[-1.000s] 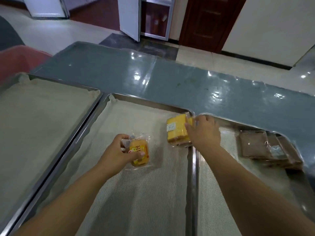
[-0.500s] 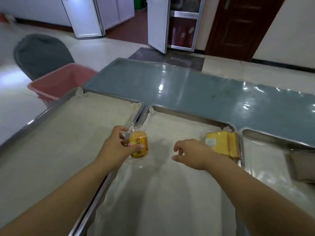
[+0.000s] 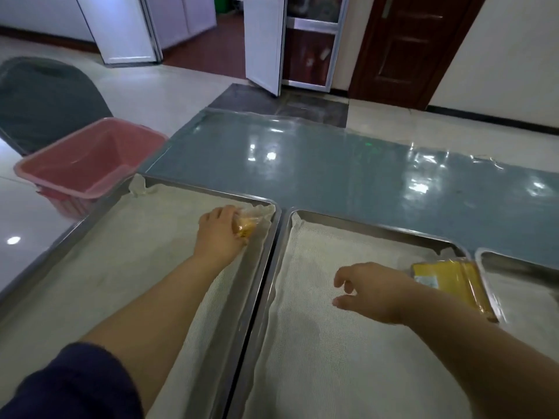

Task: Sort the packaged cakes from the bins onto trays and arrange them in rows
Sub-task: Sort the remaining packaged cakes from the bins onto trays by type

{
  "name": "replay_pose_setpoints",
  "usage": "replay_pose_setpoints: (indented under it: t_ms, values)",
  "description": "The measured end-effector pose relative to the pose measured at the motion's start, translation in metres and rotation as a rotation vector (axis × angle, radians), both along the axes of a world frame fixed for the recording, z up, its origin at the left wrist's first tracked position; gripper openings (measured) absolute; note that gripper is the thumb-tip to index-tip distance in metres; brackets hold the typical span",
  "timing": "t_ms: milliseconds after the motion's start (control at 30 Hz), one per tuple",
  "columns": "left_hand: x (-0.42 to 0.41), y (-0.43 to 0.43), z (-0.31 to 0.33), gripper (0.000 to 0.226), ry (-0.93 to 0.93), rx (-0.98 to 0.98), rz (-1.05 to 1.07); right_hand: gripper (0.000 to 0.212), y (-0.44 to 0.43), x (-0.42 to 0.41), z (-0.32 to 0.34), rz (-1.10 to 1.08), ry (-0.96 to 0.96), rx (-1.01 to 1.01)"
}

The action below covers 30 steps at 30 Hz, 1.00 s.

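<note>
My dark blue sleeve (image 3: 75, 385) is nearest, at lower left. My right hand (image 3: 372, 293) hovers over the lined middle tray (image 3: 363, 223), fingers loosely curled and holding nothing. Just to its right, in that tray's far right corner, a flat yellow packaged cake (image 3: 450, 282) lies with its long axis running from far left to near right. Farther out, my left hand (image 3: 222, 229) grips a small orange packaged cake (image 3: 246, 226) at the far right corner of the left tray (image 3: 266, 237); its direction is too blurred to tell. Beyond lie the glossy blue-grey surface (image 3: 332, 170) and a pink bin (image 3: 90, 164).
</note>
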<state>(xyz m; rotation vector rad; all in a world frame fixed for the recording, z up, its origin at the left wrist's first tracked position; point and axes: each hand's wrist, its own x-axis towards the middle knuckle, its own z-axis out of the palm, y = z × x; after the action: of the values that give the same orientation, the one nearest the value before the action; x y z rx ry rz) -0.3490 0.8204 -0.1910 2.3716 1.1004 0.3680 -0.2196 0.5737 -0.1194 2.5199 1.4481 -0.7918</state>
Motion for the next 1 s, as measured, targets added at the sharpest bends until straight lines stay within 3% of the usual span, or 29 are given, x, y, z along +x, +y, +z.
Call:
replay_pose_setpoints:
  t_ms: [200,267,333,433,633,800,1000]
  values:
    - [-0.001,0.004,0.015,0.089,0.429,-0.083,-0.359,0.042,-0.012,-0.003,0.006,-0.023,-0.026,-0.015]
    - [-0.009,-0.001,0.030,0.082,0.433,-0.116,-0.424,0.042,-0.017,-0.005,0.010,-0.038,-0.017,-0.009]
    - [-0.015,-0.013,0.048,0.056,0.388,-0.114,-0.467,0.042,-0.022,-0.006,0.016,-0.046,-0.022,0.001]
    - [-0.022,-0.043,0.076,0.023,0.362,0.044,-0.514,0.043,-0.035,-0.009,0.027,-0.048,-0.061,0.026]
    - [-0.039,-0.104,0.101,0.026,0.417,0.174,-0.438,0.043,-0.080,-0.015,0.055,-0.065,-0.109,0.055]
    - [-0.056,-0.189,0.116,0.038,0.517,0.329,-0.542,0.044,-0.154,-0.025,0.070,-0.068,-0.135,0.062]
    - [-0.071,-0.322,0.126,0.040,0.596,0.365,-0.636,0.046,-0.274,-0.039,0.078,-0.028,-0.158,0.036]
